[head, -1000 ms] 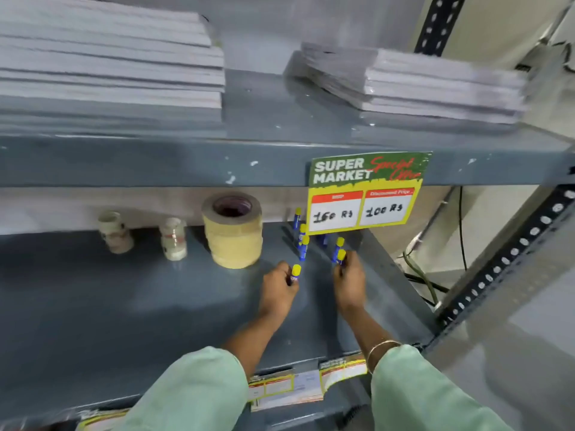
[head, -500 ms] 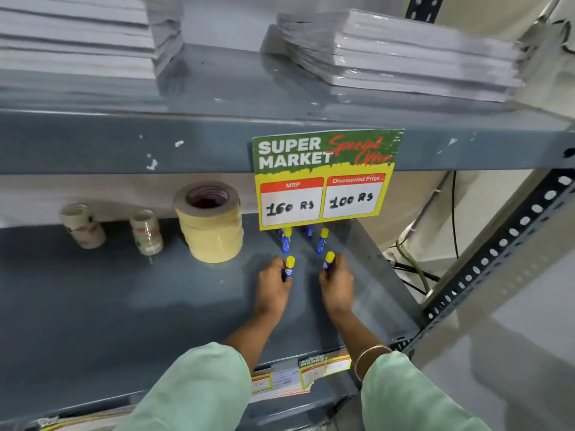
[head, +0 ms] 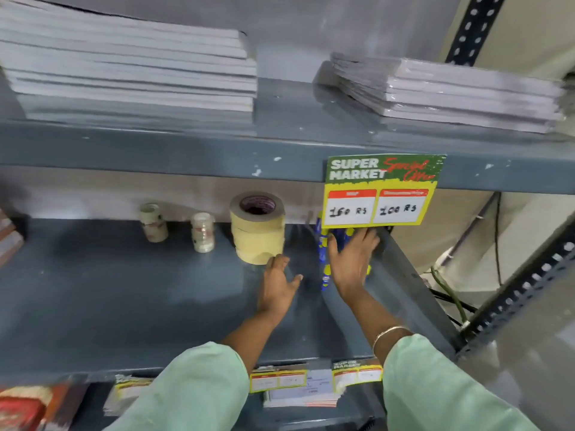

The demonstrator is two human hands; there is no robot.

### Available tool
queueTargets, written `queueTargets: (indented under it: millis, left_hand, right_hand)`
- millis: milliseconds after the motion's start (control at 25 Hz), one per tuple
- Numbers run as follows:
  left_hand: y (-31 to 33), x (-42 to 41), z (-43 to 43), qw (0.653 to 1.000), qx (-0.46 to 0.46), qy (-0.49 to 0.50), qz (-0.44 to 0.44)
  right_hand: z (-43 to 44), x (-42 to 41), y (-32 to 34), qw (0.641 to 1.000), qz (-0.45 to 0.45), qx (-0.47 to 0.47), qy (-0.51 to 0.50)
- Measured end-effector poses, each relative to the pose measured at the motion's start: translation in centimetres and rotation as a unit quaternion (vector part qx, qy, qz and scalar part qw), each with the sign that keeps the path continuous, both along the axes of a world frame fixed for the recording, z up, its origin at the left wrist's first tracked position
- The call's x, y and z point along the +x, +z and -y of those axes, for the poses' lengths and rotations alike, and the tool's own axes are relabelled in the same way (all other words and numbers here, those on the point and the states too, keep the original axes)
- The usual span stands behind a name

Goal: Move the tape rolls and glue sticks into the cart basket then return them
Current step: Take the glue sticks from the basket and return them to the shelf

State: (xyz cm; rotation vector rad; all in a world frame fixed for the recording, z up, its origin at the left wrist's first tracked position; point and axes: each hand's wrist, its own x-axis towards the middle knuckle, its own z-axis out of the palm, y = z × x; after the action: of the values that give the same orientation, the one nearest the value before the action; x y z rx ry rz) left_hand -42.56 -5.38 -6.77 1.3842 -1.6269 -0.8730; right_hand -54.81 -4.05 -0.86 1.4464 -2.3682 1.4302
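Note:
On the grey middle shelf stands a stack of wide beige tape rolls, with two small clear tape rolls to its left. Several blue glue sticks with yellow caps stand at the shelf's right end, partly hidden by the price sign and my hand. My right hand lies flat with spread fingers over the glue sticks. My left hand is open, holding nothing, just below the beige tape stack.
A green and yellow price sign hangs from the upper shelf's edge. Stacks of white notebooks lie on the upper shelf. A perforated upright and cables stand at the right. More price tags hang below.
Both hands have let go of the glue sticks they held. The left hand moved left toward the beige tape; the right hand reached deeper over the glue sticks.

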Motion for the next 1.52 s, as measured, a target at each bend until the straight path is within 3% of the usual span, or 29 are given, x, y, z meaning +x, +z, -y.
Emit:
queueTargets:
  millis: [120, 280, 400, 560, 760, 840, 920, 1040, 1240, 1360, 1520]
  left_hand:
    - [2.0, 6.0, -0.3, 0.997, -0.027, 0.067, 0.002]
    - [3.5, 17.9, -2.3, 0.979, -0.041, 0.199, 0.002]
    - [3.1, 28.3, -5.5, 0.953, -0.009, 0.302, 0.031]
    - [0.3, 43.1, -14.1, 0.887, 0.043, 0.459, 0.036]
    - [-5.6, 56.1, -26.3, 0.802, 0.179, 0.570, 0.008]
    - [-9.8, 59.9, -31.2, 0.774, 0.272, 0.571, -0.001]
    - [-15.1, 62.4, -35.4, 0.755, 0.359, 0.549, -0.014]
    - [-21.3, 64.0, -39.8, 0.721, 0.459, 0.519, -0.019]
    - [-29.0, 62.3, -41.3, 0.650, 0.520, 0.548, -0.082]
    - [-31.7, 61.3, -40.2, 0.641, 0.525, 0.546, -0.123]
    - [-33.3, 61.1, -39.9, 0.627, 0.543, 0.550, -0.100]
  right_hand:
    - [1.6, 6.3, 1.7, 0.995, -0.047, -0.046, 0.080]
    - [2.4, 18.8, 2.1, 0.971, -0.020, -0.076, 0.226]
    - [0.8, 29.6, 1.2, 0.933, 0.023, -0.044, 0.357]
    - [-4.8, 45.1, -0.9, 0.856, 0.051, 0.015, 0.514]
    - [-12.3, 60.7, -7.9, 0.731, 0.000, 0.150, 0.665]
    - [-15.5, 65.4, -12.6, 0.653, -0.057, 0.275, 0.703]
    - [-18.5, 68.4, -18.4, 0.551, -0.141, 0.386, 0.726]
    - [-22.2, 70.1, -26.3, 0.468, -0.190, 0.475, 0.720]
    - [-27.2, 70.0, -36.5, 0.440, -0.232, 0.549, 0.672]
    - [-29.6, 69.4, -39.3, 0.430, -0.271, 0.550, 0.662]
    - [-31.4, 69.4, -41.0, 0.433, -0.329, 0.527, 0.654]
